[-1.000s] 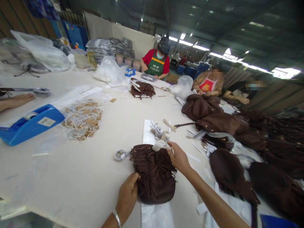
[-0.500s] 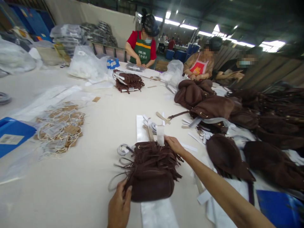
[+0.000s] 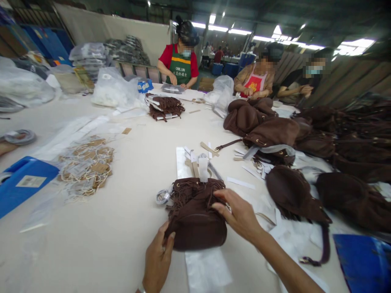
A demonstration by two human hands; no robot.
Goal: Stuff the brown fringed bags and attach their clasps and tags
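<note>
A dark brown fringed drawstring bag [image 3: 198, 228] lies on the table in front of me, its rounded base toward me. My left hand [image 3: 158, 254] grips its lower left corner, thumb on the near side. At the bag's right side, my right hand [image 3: 236, 213] has its thumb and fingers closed on the fringe; exactly which strands they hold is hard to see. A white wrapped strap [image 3: 203, 169] sticks up from the bag's top edge, and a wrapped ring of strap [image 3: 163, 197] lies at its left. Beneath the bag runs a white plastic sheet [image 3: 207, 270].
Many brown bags [image 3: 275, 132] are heaped on the right. Tangled hang tags [image 3: 91, 162] and a blue box [image 3: 26, 183] lie left. Farther back is a stack of fringed bags [image 3: 165, 106]. Several co-workers stand across the table; another person's hand [image 3: 7, 147] shows at the left edge.
My right hand has moved from the bag's top edge down to its right side. The fringe there lies more gathered. My left hand keeps its grip. A hand has appeared at the far left.
</note>
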